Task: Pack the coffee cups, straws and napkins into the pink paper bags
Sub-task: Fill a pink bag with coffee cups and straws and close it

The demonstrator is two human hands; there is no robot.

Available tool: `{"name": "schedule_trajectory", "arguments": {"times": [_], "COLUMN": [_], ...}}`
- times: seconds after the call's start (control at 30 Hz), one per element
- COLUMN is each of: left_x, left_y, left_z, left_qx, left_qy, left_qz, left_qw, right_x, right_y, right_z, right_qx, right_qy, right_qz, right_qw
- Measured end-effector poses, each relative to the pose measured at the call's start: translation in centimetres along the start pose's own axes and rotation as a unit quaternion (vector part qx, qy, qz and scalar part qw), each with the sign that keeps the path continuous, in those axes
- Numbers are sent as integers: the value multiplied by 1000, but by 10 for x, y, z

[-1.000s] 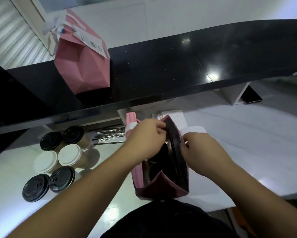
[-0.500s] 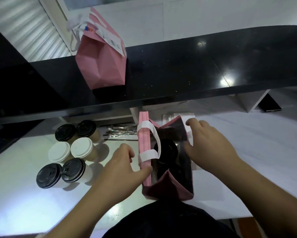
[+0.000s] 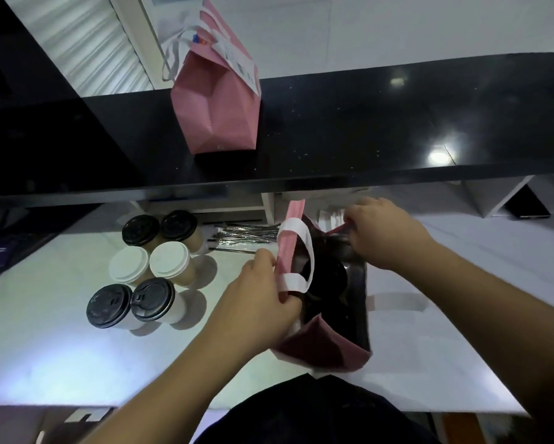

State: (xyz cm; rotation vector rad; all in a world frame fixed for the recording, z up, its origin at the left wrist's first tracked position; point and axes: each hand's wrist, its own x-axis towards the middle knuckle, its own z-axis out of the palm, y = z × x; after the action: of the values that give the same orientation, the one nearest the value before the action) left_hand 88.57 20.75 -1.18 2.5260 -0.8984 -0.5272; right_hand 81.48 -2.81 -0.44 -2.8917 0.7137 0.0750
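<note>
An open pink paper bag (image 3: 323, 350) stands on the white counter in front of me, with black-lidded cups (image 3: 325, 275) visible inside. My left hand (image 3: 256, 302) pinches the bag's left rim near its white handle (image 3: 296, 251). My right hand (image 3: 384, 233) grips the bag's far right rim. Several coffee cups (image 3: 170, 261) with black and white lids stand to the left. Wrapped straws (image 3: 246, 235) lie behind the bag, and white napkins (image 3: 331, 216) peek out beside my right hand.
A second pink bag (image 3: 218, 113), folded shut with a receipt on it, stands on the raised black ledge (image 3: 365, 123). The white counter (image 3: 45, 331) stretches left and right. A dark device (image 3: 530, 203) sits at the far right under the ledge.
My left hand left the bag's opening and took hold of its left rim. My right hand shifted up to the far right rim, and the bag stands wider open.
</note>
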Motion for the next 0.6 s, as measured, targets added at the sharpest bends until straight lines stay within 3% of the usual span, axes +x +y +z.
{"name": "schedule_trajectory", "arguments": {"times": [0.13,0.3,0.6], "left_x": [2,30,81], "left_y": [-17,-30,-35], "left_z": [-18,-33,-32], "left_qx": [-93,-137,-210], "left_qy": [-2,54,-15], "left_qz": [-10,7,76], "left_qw": [996,989,975], "right_x": [-6,-24,-86], "right_y": [15,27,21], "right_z": [-3,-6,6], "right_qx": [15,62,165], "right_qy": [11,-15,-109], "right_qz": [28,89,89], "right_qw": [999,994,976]}}
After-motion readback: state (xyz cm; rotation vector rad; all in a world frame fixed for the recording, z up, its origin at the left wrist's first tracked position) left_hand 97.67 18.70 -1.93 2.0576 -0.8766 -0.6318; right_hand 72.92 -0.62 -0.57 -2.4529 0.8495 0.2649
